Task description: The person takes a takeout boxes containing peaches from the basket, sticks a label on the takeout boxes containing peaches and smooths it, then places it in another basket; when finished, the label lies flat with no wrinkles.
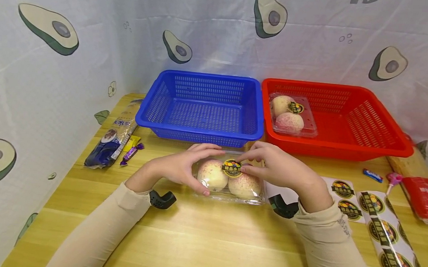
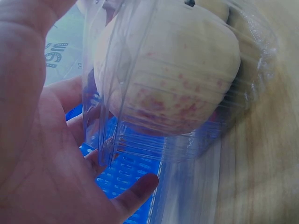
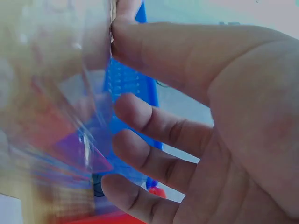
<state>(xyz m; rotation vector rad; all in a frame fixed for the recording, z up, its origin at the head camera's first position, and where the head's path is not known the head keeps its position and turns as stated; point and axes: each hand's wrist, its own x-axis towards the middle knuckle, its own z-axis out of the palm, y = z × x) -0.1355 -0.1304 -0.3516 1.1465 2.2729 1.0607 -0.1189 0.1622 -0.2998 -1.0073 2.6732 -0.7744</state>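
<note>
A clear plastic fruit box [image 1: 217, 197] with two pale, red-speckled peaches [image 1: 213, 176] sits on the table in the head view. My left hand [image 1: 179, 165] holds its left end, thumb at the front and fingers toward the back. A round black-and-gold sticker [image 1: 231, 168] lies on the lid. With thumb and index finger, my right hand [image 1: 278, 167] presses at the sticker's right side. In the right wrist view the other fingers [image 3: 133, 147] are loosely bent beside the box. The left wrist view shows one peach [image 2: 173, 79] close up through the plastic.
Behind the box stand a blue basket [image 1: 200, 132] and a red basket [image 1: 341, 147]; the red one holds another box of peaches [image 1: 289, 122]. Sticker sheets [image 1: 391, 234] lie at right, near a lollipop [image 1: 394, 178]. A snack bag [image 1: 111, 139] and a purple candy [image 1: 131, 154] lie left.
</note>
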